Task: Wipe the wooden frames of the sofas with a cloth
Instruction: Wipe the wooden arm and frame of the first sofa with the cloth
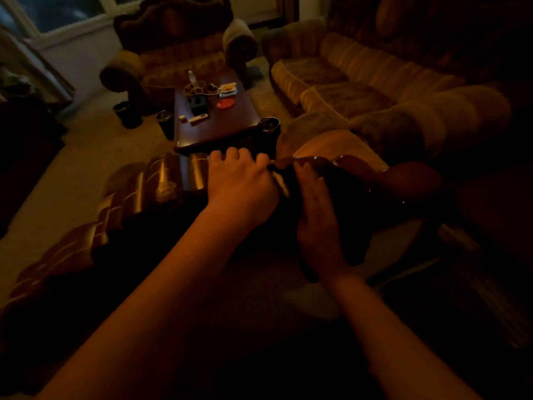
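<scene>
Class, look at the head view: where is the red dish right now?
The red dish lies on the dark wooden coffee table, toward its far right part, between the armchair and the long sofa.

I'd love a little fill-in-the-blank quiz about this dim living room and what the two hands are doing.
1. The left hand rests on the glossy carved ____ frame of the near sofa.
2. The right hand holds a dark ____ against that frame.
3. The round red dish sits on the dark wooden coffee ____.
4. Behind that stands a striped ____ with rolled arms.

Missing words: wooden; cloth; table; armchair
</scene>
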The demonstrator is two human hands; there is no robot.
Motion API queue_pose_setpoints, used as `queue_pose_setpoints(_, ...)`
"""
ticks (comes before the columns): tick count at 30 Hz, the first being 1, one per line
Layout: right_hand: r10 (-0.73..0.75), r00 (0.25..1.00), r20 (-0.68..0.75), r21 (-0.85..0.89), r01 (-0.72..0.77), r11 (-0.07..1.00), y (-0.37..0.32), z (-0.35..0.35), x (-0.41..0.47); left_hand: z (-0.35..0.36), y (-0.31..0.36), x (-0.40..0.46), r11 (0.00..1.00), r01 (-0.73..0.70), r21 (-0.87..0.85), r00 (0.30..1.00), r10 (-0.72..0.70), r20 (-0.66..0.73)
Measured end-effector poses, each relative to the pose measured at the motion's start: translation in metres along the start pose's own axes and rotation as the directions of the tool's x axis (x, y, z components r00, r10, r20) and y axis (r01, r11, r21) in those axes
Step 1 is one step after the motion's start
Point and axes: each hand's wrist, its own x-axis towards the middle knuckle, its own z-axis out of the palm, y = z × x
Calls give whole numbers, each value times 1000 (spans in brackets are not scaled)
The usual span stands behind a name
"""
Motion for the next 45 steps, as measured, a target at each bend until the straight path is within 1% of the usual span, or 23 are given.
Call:
queue_pose_setpoints(2, 157, 972, -174, -62, -170, 983, 23, -7, 10, 5, -3, -4, 994, -78, 71, 994, 84, -73)
queue_pose_setpoints(4, 349, 847, -400, -48, -400, 915, 43, -12, 23, 9, -1, -7, 982, -99, 161, 975, 128, -179)
queue_pose_setpoints(5, 399, 787, -470, -25, -464, 886, 47, -10, 26, 11, -1, -8, 980, -87, 179, 976, 120, -184)
queue_pose_setpoints(7, 432, 715, -550, 7, -514, 858, 39, 5, 25, 13, 0, -7, 980, -93, 176, 964, 133, -232)
queue_pose_setpoints(9, 450, 695, -561, 64, -505, 861, 8, 36, 12, 17, -1, -5, 978, -103, 181, 953, 149, -264)
queue_pose_setpoints(12, 384, 782, -491, 57, -411, 910, -46, 83, -18, 16, -4, -4, 970, -154, 187, 932, 206, -298)
queue_pose_setpoints(14, 310, 815, -490, 1, -355, 935, -49, 91, -23, 19, -4, -3, 968, -205, 144, 923, 240, -301)
queue_pose_setpoints(16, 256, 810, -527, -71, -343, 937, -31, 77, -10, 18, -4, -2, 964, -229, 133, 912, 260, -318)
queue_pose_setpoints(18, 255, 758, -601, -74, -370, 926, -1, 54, 5, 21, -5, 0, 964, -229, 132, 908, 261, -327)
queue_pose_setpoints(20, 334, 660, -673, 23, -432, 901, 32, 30, 18, 22, -4, 1, 968, -225, 116, 918, 250, -308)
queue_pose_setpoints(23, 521, 541, -660, 224, -521, 824, 57, 10, 27, 22, -4, 2, 965, -229, 125, 922, 256, -292)
queue_pose_setpoints(25, 558, 513, -652, 261, -539, 801, 38, 16, 27, 23, -3, 3, 964, -241, 113, 917, 265, -299)
queue_pose_setpoints(26, 548, 524, -652, 248, -536, 807, 20, 24, 25, 24, -2, 4, 964, -238, 117, 915, 262, -306)
queue_pose_setpoints(29, 371, 614, -697, 18, -502, 865, -42, 70, 1, 25, -3, 5, 959, -237, 152, 889, 278, -364)
queue_pose_setpoints(30, 382, 634, -672, 36, -487, 872, -56, 83, -4, 24, -3, 4, 959, -243, 146, 888, 281, -364)
queue_pose_setpoints(32, 403, 671, -622, 63, -470, 881, -51, 92, -4, 24, -4, 2, 957, -240, 162, 878, 285, -386)
queue_pose_setpoints(35, 313, 718, -621, -92, -463, 881, -21, 70, 7, 23, -7, -2, 951, -217, 222, 864, 293, -409)
queue_pose_setpoints(36, 275, 716, -641, -120, -448, 886, -10, 59, 13, 26, -8, -1, 947, -204, 248, 869, 292, -399)
queue_pose_setpoints(37, 254, 702, -665, -129, -443, 887, 3, 51, 18, 28, -7, 2, 945, -187, 268, 872, 285, -397)
queue_pose_setpoints(39, 292, 646, -706, -65, -469, 881, 22, 31, 33, 21, -7, 3, 943, -154, 296, 882, 266, -389)
queue_pose_setpoints(42, 510, 471, -719, 186, -577, 795, 50, 5, 52, 26, -5, 4, 952, -203, 230, 922, 265, -283)
queue_pose_setpoints(43, 555, 421, -717, 241, -598, 765, 49, 3, 53, 25, -4, 3, 956, -216, 198, 909, 271, -316)
queue_pose_setpoints(45, 531, 406, -744, 216, -606, 766, 30, 19, 47, 20, -3, 0, 955, -200, 220, 876, 275, -397)
